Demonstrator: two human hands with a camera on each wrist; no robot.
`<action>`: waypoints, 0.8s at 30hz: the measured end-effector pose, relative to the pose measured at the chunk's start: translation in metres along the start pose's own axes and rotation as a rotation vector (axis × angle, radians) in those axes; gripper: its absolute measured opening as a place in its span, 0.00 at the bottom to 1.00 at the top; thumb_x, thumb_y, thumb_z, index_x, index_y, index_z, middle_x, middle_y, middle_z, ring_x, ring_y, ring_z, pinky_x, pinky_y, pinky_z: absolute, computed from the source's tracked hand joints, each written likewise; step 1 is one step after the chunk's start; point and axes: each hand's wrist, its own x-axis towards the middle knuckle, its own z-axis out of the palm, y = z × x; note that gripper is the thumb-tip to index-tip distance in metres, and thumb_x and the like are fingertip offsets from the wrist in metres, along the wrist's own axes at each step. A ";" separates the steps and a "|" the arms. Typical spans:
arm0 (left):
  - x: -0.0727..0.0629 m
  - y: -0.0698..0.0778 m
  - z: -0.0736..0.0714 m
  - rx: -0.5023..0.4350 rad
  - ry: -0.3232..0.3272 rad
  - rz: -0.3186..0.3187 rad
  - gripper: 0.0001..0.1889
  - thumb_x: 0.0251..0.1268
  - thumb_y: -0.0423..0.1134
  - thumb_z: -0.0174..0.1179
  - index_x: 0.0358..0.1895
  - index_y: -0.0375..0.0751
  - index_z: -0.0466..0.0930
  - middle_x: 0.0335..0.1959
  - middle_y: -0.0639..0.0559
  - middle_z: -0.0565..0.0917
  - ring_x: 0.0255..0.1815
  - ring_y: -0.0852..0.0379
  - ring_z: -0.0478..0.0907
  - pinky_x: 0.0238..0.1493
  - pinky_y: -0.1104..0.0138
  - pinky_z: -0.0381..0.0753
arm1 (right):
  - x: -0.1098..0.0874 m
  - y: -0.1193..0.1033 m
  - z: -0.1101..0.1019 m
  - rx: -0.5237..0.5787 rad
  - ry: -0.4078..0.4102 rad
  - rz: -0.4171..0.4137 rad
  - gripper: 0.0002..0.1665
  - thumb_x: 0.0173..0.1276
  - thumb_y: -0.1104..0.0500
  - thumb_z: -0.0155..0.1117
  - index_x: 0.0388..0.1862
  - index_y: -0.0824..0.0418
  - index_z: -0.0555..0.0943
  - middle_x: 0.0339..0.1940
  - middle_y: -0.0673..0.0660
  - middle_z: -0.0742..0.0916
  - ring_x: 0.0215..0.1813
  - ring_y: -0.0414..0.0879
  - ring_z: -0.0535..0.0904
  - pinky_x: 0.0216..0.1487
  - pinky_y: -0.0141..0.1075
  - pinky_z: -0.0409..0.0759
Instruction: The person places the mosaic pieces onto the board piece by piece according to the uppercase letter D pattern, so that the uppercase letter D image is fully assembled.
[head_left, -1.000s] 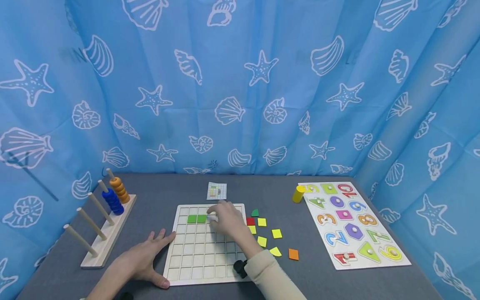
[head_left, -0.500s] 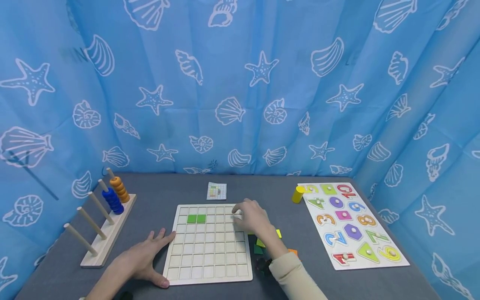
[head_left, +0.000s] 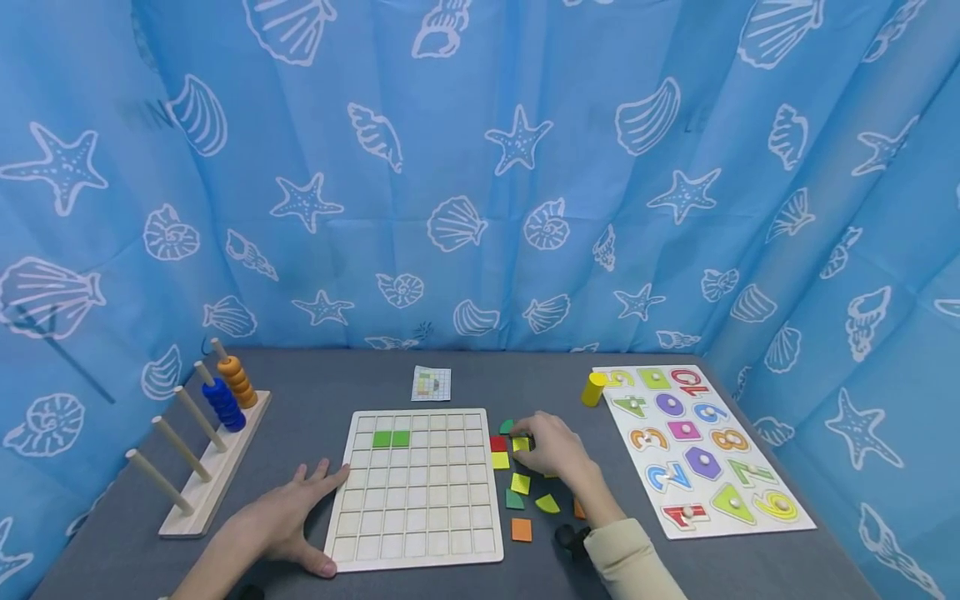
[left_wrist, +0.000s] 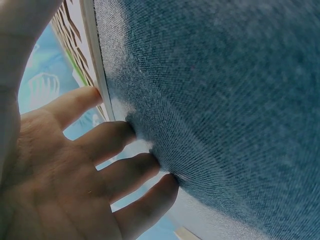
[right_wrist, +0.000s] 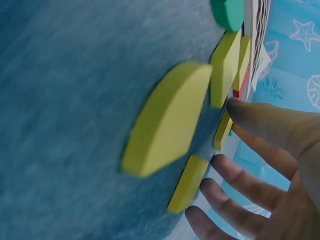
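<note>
A pale wooden grid board point(head_left: 416, 498) lies flat on the table with two green square tiles point(head_left: 401, 438) side by side in its second row. My left hand point(head_left: 281, 518) is spread at the board's left edge; in the left wrist view its index finger touches the rim and the other fingertips rest on the cloth. Right of the board, my right hand point(head_left: 557, 450) reaches over loose tiles. Its thumb and index finger stand on either side of a yellow square tile point(right_wrist: 223, 132), which lies on the table; whether they press it cannot be seen.
Red point(head_left: 497, 443), orange point(head_left: 521, 529) and green tiles lie near a yellow quarter-round tile point(head_left: 547, 503). A pattern card point(head_left: 431, 383) lies behind the board. A peg stand point(head_left: 217, 475) is left; a yellow cylinder point(head_left: 594, 389) and number puzzle point(head_left: 720, 508) are right.
My right hand has moved from above the board rightward to the loose tiles. Tiles that its arm covered now show beside the board. The left hand stays in place.
</note>
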 end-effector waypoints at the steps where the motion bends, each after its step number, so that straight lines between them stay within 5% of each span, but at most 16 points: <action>1: 0.000 0.000 0.000 0.003 -0.002 -0.002 0.69 0.28 0.67 0.82 0.81 0.48 0.58 0.80 0.28 0.57 0.78 0.17 0.49 0.65 0.22 0.59 | 0.000 0.002 0.000 -0.002 -0.004 0.006 0.16 0.60 0.58 0.79 0.47 0.58 0.90 0.45 0.56 0.87 0.49 0.51 0.82 0.47 0.53 0.84; 24: -0.002 0.000 -0.001 -0.013 -0.007 0.002 0.70 0.28 0.67 0.82 0.81 0.48 0.57 0.81 0.28 0.56 0.79 0.17 0.48 0.65 0.22 0.59 | 0.001 0.005 0.002 0.029 0.001 -0.014 0.16 0.61 0.62 0.77 0.49 0.60 0.89 0.40 0.56 0.85 0.40 0.45 0.76 0.42 0.44 0.80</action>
